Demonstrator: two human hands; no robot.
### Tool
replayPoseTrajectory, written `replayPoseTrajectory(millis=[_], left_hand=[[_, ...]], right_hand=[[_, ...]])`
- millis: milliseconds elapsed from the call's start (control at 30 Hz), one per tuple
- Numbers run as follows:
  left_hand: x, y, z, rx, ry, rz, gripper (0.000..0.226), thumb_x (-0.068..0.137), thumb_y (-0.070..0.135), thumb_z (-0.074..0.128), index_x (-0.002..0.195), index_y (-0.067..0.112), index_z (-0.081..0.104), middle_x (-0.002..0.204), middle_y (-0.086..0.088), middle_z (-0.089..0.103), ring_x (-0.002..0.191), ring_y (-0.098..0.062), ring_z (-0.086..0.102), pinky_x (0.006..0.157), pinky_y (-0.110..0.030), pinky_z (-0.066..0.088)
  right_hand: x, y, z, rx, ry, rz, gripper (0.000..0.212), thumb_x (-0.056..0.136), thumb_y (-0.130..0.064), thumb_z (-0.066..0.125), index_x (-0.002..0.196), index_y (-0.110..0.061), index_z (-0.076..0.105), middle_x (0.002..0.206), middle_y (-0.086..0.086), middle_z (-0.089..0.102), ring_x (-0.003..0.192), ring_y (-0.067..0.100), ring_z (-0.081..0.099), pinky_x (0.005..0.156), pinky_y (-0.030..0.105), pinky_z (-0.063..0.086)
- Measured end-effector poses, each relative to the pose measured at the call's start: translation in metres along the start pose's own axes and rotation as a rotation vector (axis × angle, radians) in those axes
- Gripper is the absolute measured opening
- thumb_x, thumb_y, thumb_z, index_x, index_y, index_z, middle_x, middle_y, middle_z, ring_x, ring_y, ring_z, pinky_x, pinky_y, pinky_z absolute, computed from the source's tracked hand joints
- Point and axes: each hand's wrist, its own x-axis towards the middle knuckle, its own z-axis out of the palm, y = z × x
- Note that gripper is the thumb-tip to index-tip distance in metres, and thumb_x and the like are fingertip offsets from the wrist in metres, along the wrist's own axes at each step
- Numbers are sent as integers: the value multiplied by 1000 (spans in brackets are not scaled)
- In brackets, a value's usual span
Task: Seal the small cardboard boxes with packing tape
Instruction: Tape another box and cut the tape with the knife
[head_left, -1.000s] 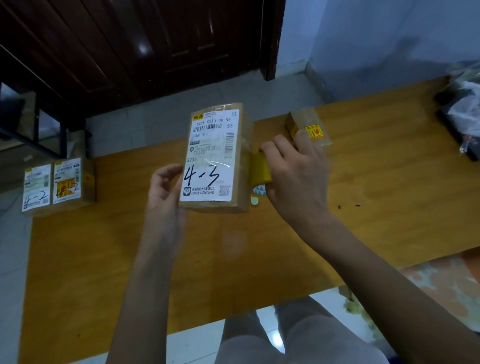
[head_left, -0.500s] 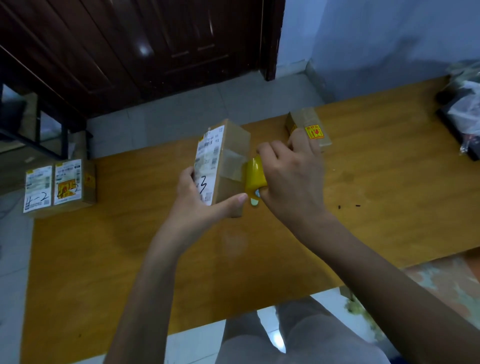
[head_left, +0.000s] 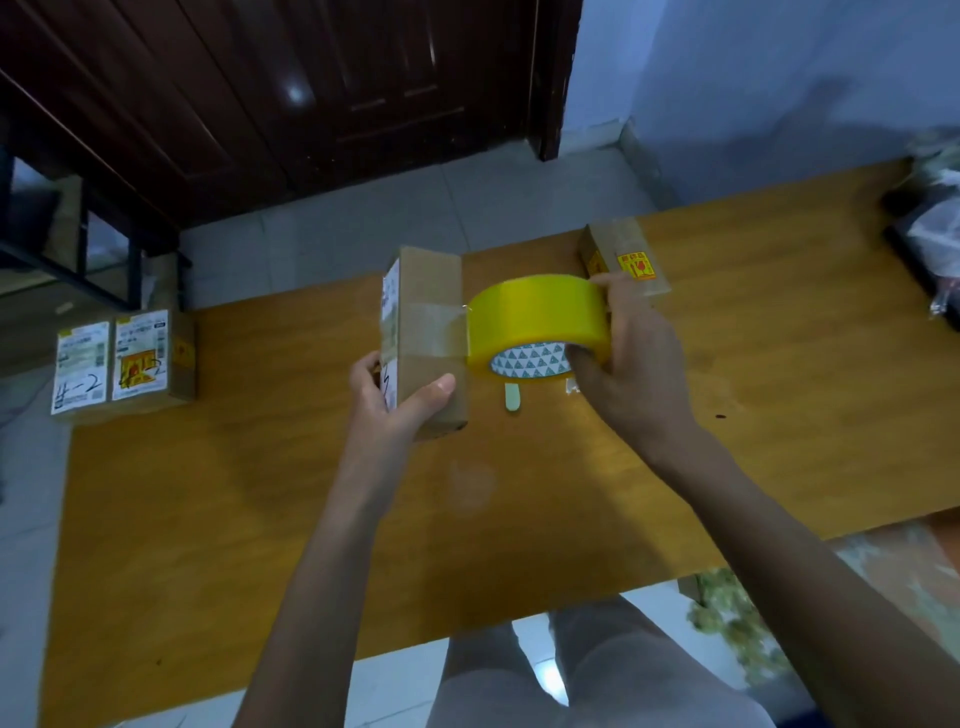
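Observation:
My left hand (head_left: 395, 400) grips a small cardboard box (head_left: 431, 317) upright above the table, its label side turned left. A strip of clear tape crosses the box's brown side and runs to the yellow tape roll (head_left: 537, 325). My right hand (head_left: 631, 358) holds that roll just right of the box, with fingers hooked into its patterned core. Another small box (head_left: 623, 257) with a yellow sticker lies behind the roll. Two labelled boxes (head_left: 124, 358) stand together at the table's left edge.
The wooden table (head_left: 779, 389) runs across the view. A small pale-green item (head_left: 513, 397) lies on it under the roll. Dark bags (head_left: 930, 234) sit at the far right. A dark wooden door (head_left: 311, 78) and tiled floor lie beyond; my knees show below.
The box has turned so its label faces left. My right hand has pulled the roll away to the right, drawing tape across the box's side, and the whole roll now shows.

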Motion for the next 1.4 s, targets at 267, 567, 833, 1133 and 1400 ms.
replayPoseTrajectory(millis=[267,567,833,1133,1400], left_hand=[[3,3,-18,-65,106,13,98,62,52,77,143,22,31,121,3,57,94,-6,68,65,-21,56],[0,10,-21,-270,8,-29,78,67,39,75,135,12,47,120,-9,64,105,-25,67,81,-44,58],[3,18,-21,-519,-126,-60,35,78,32,60,104,14,75,108,-12,70,101,-30,67,76,-51,56],[0,25,-18,-793,-386,19,53,75,42,74,121,17,66,123,-10,63,114,-32,60,86,-57,51],[-4,26,-14,-868,-517,-32,58,83,42,66,133,17,52,134,-13,49,121,-39,47,90,-57,49]], right_hand=[[21,-7,-29,-534,111,-252,33,81,-28,56,110,-12,57,97,4,61,79,24,51,52,25,20],[20,0,-20,-561,24,-239,41,77,-27,66,114,-14,55,102,5,61,90,27,54,54,27,25],[28,-7,-12,-507,14,-246,45,77,-31,65,116,-11,57,102,7,63,90,28,56,54,28,30],[31,-20,-3,-639,23,-293,31,78,-9,67,108,-11,61,96,4,64,86,28,55,51,29,28],[32,-22,0,-695,12,-277,29,78,-6,67,106,-13,61,93,2,63,86,27,55,48,29,30]])
